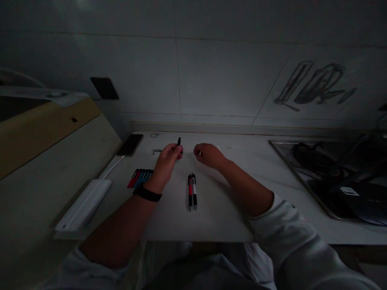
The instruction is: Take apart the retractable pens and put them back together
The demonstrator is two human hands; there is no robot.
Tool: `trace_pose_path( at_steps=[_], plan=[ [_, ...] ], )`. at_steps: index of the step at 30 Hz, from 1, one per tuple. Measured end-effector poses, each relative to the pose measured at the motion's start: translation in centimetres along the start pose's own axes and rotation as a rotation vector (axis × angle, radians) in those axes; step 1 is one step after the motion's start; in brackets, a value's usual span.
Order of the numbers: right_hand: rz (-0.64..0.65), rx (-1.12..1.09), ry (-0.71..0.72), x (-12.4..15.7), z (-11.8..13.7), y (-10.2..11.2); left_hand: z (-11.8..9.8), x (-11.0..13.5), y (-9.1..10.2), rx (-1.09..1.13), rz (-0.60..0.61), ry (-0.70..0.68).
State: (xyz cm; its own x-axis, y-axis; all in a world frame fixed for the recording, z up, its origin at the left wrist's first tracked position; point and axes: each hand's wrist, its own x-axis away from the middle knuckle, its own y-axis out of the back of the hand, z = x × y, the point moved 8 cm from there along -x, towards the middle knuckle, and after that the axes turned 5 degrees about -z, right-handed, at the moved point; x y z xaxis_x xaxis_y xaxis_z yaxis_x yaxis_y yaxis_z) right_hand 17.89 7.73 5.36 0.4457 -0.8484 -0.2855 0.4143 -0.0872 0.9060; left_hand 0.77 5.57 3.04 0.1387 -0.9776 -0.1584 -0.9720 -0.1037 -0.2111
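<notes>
My left hand is closed around a black pen part, which points up past the thumb; something red shows at the fingertips. To its right, apart from it, my right hand has its fingers curled together, and what they hold, if anything, is hidden. Below and between the hands lie two pens side by side, a red and black pen and a white and black pen. Several red and blue pen parts with black ends lie by my left wrist. Several tiny pieces sit left of my left hand.
A phone lies at the back left of the white counter. Nearer stands a white power strip with a cable. A metal sink at right holds dark cables and a black object. A tiled wall rises behind.
</notes>
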Motion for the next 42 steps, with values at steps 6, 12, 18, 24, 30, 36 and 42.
trace_pose_path(
  at_steps=[6,12,18,24,30,36,42],
  plan=[
    [-0.311,0.001,-0.120,1.1,-5.8,9.5,0.8,-0.1,0.1,0.000,0.008,0.030],
    [-0.454,0.072,-0.432,4.4,-16.1,14.0,1.2,-0.2,0.0,-0.020,0.033,0.032],
    [-0.304,0.148,-0.660,6.7,-23.5,10.9,1.5,-0.2,-0.1,-0.021,0.043,0.052],
    [-0.056,0.279,-0.678,7.1,-25.8,6.9,1.5,0.0,-0.3,-0.037,0.049,0.059],
    [0.008,0.291,-0.667,7.1,-26.1,4.8,1.6,-0.1,-0.3,-0.040,0.062,0.045],
    [0.042,0.297,-0.660,6.9,-25.9,4.5,1.9,-0.2,-0.3,-0.050,0.075,0.053],
    [0.053,0.299,-0.668,6.8,-25.6,4.6,2.3,-0.2,-0.4,-0.048,0.077,0.077]
  ],
)
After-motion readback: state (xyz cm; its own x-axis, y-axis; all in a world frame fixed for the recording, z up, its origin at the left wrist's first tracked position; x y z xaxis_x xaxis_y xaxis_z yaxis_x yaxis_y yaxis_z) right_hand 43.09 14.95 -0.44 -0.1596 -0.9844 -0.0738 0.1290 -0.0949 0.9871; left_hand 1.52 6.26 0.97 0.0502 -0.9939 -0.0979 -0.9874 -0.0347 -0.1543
